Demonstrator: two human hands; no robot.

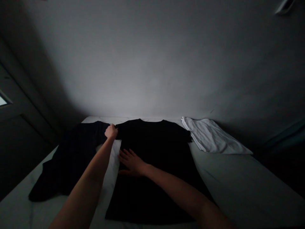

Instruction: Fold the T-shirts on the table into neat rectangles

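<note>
A black T-shirt [157,146] lies spread flat, its neckline toward the wall and its hem toward me. My left hand [111,131] is closed on the end of its left sleeve. Flat on the shirt's left side rests my right hand [131,163], fingers spread, with the forearm crossing over the lower part of the shirt. A second dark garment [69,159] lies crumpled to the left, close beside my left hand and partly hidden by my left forearm.
The garments lie on a pale marbled table [228,184]. At the back right is a folded light grey cloth [212,135]. A plain wall [152,63] rises behind the table, and a door [19,117] stands at the left. The room is dim.
</note>
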